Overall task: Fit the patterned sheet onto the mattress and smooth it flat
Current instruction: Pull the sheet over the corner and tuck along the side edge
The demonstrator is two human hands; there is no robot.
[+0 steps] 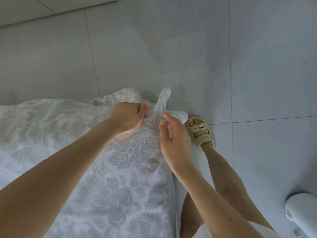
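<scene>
A white sheet with a grey paisley and floral pattern lies over the mattress, filling the lower left. Its corner sticks up in a bunched flap at the mattress corner. My left hand pinches the cloth just left of that flap. My right hand is just right of the corner, fingers curled against the sheet's edge; whether it grips the cloth I cannot tell. The mattress itself is hidden under the sheet, and the sheet is wrinkled at the far left.
Pale grey floor tiles surround the bed. My right foot in a cream sandal stands close to the mattress corner. A white rounded object sits at the lower right edge. A wall base runs along the top left.
</scene>
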